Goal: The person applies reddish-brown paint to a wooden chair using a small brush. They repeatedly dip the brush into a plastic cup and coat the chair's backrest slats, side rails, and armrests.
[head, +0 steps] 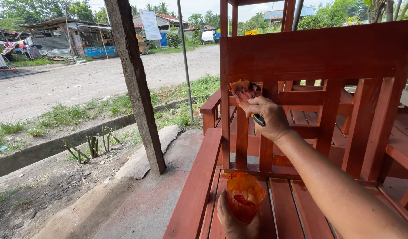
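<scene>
Nearest the camera, the left hand (232, 219) wraps its fingers round a plastic cup (244, 196) of red-brown stain, held just above the bench seat (283, 208). Beyond it, the right hand (269, 118) is closed on a brush (245, 93), its bristles pressed against an upright slat (242, 132) under the back rail (319, 53). Rail, slats and seat boards already look evenly coated red-brown; judging by where the brush works, only touch-ups among the slats seem left. Farther off stand a rough wooden post (135, 84), a grass verge and a dirt road (80, 84).
</scene>
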Available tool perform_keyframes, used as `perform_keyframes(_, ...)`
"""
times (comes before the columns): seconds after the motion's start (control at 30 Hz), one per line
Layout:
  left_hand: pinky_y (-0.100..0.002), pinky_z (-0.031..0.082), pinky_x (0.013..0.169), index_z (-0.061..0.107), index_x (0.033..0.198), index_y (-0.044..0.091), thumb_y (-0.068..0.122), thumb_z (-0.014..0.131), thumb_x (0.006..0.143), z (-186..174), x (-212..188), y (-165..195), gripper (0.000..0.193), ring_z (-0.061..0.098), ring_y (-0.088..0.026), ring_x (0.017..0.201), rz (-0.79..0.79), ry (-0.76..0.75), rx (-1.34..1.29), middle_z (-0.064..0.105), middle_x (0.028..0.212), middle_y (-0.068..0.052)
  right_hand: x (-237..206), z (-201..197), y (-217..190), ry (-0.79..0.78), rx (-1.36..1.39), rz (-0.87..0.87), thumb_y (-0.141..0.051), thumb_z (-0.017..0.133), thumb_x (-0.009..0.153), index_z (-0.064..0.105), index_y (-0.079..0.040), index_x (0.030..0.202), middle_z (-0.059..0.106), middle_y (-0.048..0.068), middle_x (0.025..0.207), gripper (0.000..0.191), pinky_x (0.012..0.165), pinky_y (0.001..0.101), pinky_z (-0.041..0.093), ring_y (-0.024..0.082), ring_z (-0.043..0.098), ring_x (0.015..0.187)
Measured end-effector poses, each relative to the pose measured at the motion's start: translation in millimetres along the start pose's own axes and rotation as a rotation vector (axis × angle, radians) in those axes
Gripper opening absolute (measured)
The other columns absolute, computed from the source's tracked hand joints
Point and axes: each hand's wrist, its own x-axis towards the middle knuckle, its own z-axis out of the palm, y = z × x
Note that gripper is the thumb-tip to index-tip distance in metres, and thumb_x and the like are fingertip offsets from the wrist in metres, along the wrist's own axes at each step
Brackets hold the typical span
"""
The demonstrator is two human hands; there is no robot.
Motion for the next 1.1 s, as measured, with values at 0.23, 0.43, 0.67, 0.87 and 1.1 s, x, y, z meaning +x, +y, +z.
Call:
perform_keyframes(0.23,-0.050,0.045,0.107,0.037,0.149,0.004,0.009,0.097,0.047,0,-4,4,0.119,0.046,-0.040,0.130,0.116,0.162,0.012,0.044,0.146,-0.021,-104,30,-7,-0.141,-0.059,0.078,0.004,0.073,0.075,0.072,-0.015,0.075,0.073,0.002,0.114,0.019,0.090,0.0365,0.058,0.027,0.070,0.109)
perform_keyframes(0.43,-0.054,0.042,0.107,0.037,0.145,0.004,0.010,0.096,0.043,-2,-9,-2,0.118,0.046,-0.042,0.131,0.194,0.279,0.046,0.045,0.141,-0.022,-167,47,-7,-0.253,-0.026,0.160,-0.003,0.076,0.069,0.073,-0.015,0.076,0.072,0.003,0.114,0.014,0.091,0.0384,0.057,0.029,0.069,0.107)
perform_keyframes(0.67,-0.056,0.038,0.109,0.035,0.147,0.005,0.011,0.096,0.040,-15,-14,-13,0.123,0.047,-0.042,0.130,0.133,0.295,0.065,0.048,0.138,-0.021,-206,72,-5,-0.361,-0.032,0.205,-0.005,0.069,0.074,0.077,-0.016,0.081,0.072,0.002,0.114,0.015,0.088,0.0385,0.057,0.028,0.068,0.105)
perform_keyframes(0.87,-0.055,0.038,0.110,0.033,0.153,0.009,0.012,0.096,0.042,-19,-10,-6,0.128,0.045,-0.040,0.132,0.034,0.204,0.050,0.045,0.142,-0.020,-216,75,-8,-0.415,-0.013,0.215,-0.004,0.070,0.080,0.079,-0.016,0.093,0.072,0.000,0.109,0.020,0.089,0.0378,0.056,0.025,0.069,0.106)
perform_keyframes(1.1,-0.054,0.040,0.108,0.035,0.149,0.008,0.015,0.095,0.049,-15,-6,-5,0.117,0.047,-0.040,0.128,-0.008,0.258,0.048,0.049,0.134,-0.019,-197,74,-1,-0.382,0.171,0.241,0.001,0.069,0.073,0.077,-0.012,0.087,0.077,0.002,0.101,0.020,0.083,0.0345,0.059,0.023,0.075,0.097)
